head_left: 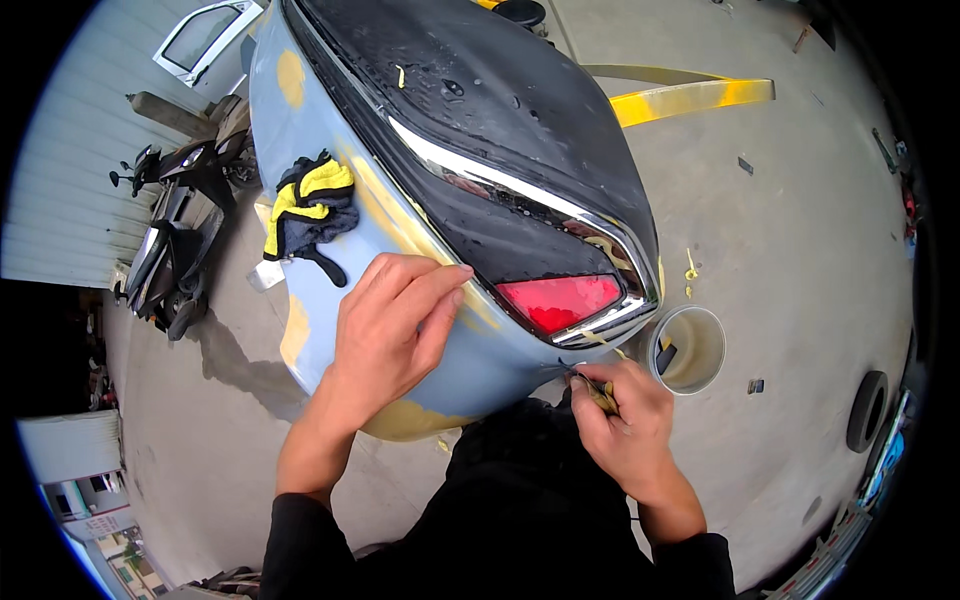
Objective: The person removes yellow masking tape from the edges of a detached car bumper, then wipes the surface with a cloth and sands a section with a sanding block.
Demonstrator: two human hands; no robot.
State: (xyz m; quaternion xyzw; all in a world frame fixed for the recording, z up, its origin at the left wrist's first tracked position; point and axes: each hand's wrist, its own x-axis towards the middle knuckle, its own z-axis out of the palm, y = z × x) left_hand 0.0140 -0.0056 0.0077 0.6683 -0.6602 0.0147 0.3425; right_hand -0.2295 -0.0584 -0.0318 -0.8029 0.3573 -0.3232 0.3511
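My left hand (pixel 385 325) is over the blue-grey car bumper (pixel 375 245), beside the seam of the dark panel (pixel 450 80). Its thumb and forefinger come together in a pinch; anything between them is too small to name. Lower right, my right hand (pixel 630 420) is closed on a crumpled, yellowish-dark piece (pixel 602 397) at the bumper's corner. Just above this hand, a thin yellow strip (pixel 603 344) trails from the edge of the chrome trim (pixel 500 175). The red lamp (pixel 560 302) sits inside that trim. Tan patches mark the bumper's surface.
A black-and-yellow cloth (pixel 315 205) hangs on the bumper. To the right, a bucket (pixel 692 350) on the concrete floor holds a dark piece. Behind are a yellow-grey curved strip (pixel 690 100), a scooter (pixel 180 225) and a car door (pixel 205 45). A tire (pixel 867 412) lies far right.
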